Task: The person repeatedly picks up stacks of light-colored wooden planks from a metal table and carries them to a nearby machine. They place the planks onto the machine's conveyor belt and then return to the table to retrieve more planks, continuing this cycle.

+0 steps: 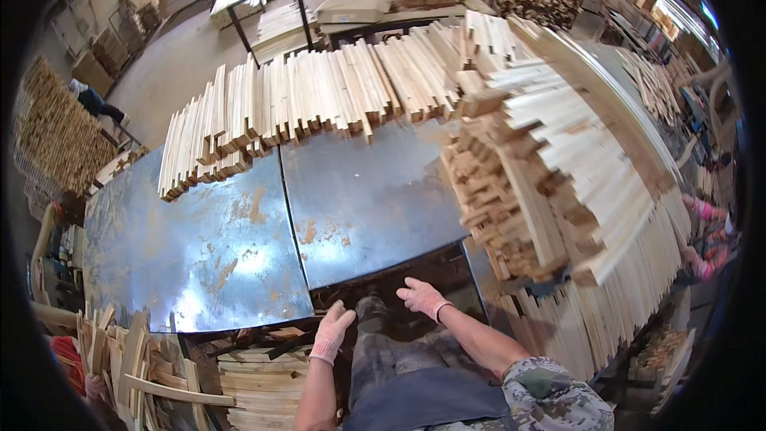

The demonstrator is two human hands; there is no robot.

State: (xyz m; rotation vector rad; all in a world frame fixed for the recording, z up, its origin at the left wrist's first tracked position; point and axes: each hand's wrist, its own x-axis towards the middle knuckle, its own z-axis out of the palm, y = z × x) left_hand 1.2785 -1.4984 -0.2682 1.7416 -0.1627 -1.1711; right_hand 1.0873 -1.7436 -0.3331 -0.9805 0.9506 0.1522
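My left hand, in a pale pink work glove, hangs beside my leg just off the near edge of the metal table. Its thumb stands apart from the fingers, and nothing shows in it. Over the dark gap in front of my apron is my right hand, gloved alike and also without anything in it, thumb and fingers apart. Neither hand appears to touch wood. A long row of pale wooden strips lies across the table's far side. To the right rises a thick stack of strips, ends toward me.
Loose offcuts stand in a heap at the lower left, beside stacked boards near my left forearm. A black metal frame rises behind the table. Another person is at the far left; a pink-sleeved person is at right.
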